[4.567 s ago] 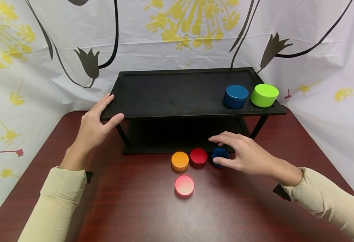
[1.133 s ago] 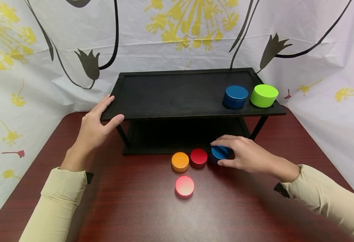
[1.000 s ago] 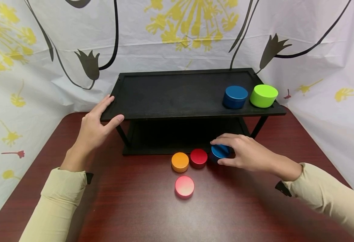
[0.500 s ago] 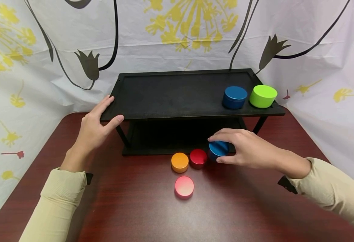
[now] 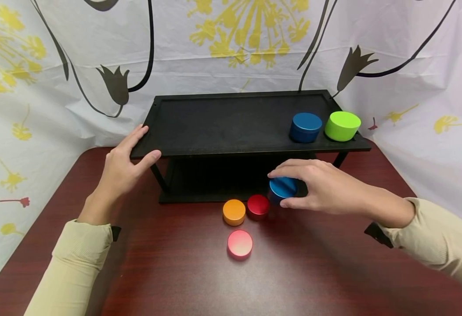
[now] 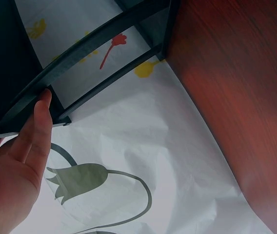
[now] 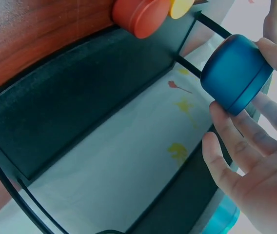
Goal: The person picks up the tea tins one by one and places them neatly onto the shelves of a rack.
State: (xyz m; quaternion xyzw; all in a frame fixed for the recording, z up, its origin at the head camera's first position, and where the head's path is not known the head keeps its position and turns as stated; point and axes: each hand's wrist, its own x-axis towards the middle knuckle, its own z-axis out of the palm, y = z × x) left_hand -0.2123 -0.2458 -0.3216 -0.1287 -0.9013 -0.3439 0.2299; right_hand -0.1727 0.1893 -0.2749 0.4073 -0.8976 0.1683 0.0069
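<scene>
My right hand [image 5: 322, 186] holds a round blue tin [image 5: 282, 188] between thumb and fingers, raised in front of the lower shelf. In the right wrist view the same blue tin [image 7: 236, 73] is tilted, with a seam showing near one end. My left hand [image 5: 122, 171] rests on the left end of the black two-tier rack [image 5: 215, 123], its fingers extended along the side and the thumb near the front corner. A second blue tin [image 5: 306, 127] and a lime green tin [image 5: 342, 126] stand on the top tier at the right.
On the dark red wooden table [image 5: 175, 272], an orange tin [image 5: 234, 212] and a red tin [image 5: 258, 207] sit side by side before the rack. A pinkish-red tin [image 5: 240, 244] lies nearer the front. A white patterned curtain [image 5: 231, 66] hangs behind.
My right hand first hovered over the blue tin on the table, then gripped it. It has since lifted the tin up toward the rack. My left hand has stayed put.
</scene>
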